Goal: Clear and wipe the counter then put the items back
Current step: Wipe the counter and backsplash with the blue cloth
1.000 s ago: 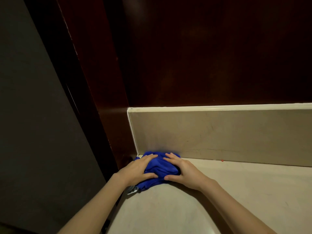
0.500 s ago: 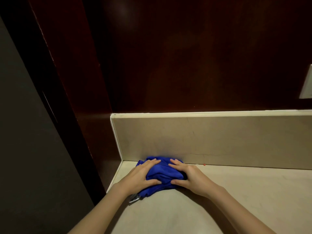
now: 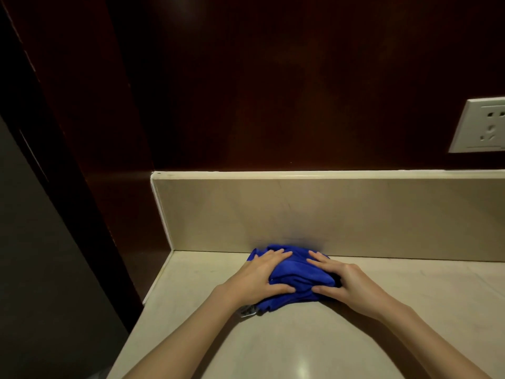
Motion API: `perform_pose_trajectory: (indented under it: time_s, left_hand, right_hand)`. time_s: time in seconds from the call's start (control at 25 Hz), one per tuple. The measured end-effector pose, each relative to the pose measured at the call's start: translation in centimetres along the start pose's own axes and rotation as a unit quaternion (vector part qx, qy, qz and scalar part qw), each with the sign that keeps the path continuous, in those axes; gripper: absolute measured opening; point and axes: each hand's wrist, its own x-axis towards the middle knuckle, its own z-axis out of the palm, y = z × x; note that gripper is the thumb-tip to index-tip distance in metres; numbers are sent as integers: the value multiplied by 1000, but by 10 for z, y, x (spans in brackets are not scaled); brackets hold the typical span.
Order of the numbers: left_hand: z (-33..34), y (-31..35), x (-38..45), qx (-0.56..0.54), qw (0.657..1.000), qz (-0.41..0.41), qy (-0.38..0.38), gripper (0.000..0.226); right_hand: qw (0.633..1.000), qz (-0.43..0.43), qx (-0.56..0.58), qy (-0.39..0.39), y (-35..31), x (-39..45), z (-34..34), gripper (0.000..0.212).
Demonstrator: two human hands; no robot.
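- Blue cloth [image 3: 296, 277] bunched up on the beige desk [image 3: 300, 337], at the back, touching or just short of the low beige backsplash [image 3: 300, 214]; cannot tell which.
- Left hand [image 3: 262, 280] on the cloth's left side, fingers spread over the top, thumb pressed into the front fold; grip clamping the cloth.
- Right hand [image 3: 347, 283] on the cloth's right side, fingers laid across the top, thumb tucked against the front; grip likewise clamping the cloth.
- Both palms pushing down, cloth squeezed between the two hands.
- Small grey-white tag [image 3: 247, 311] poking out from under the left wrist, lying on the desk.
- Dark red-brown wood wall [image 3: 273, 91] above the backsplash.
- White wall socket [image 3: 481, 125] on that wall at far right, partly cut off by the edge.
- Left end of desk near a dark door frame [image 3: 54, 160].
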Motion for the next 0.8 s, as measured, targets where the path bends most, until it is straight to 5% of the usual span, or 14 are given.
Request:
perform_pose_trajectory:
  time_s: [0.4,0.8]
  left_hand:
    - [39,67,56,-29,994,96,-37,77]
    - [22,43,44,1,989,146,-25,76]
  right_hand:
    - [994,99,10,49,37,-79,-51,62]
    - [992,106,-49,43,7,-66,-17,72]
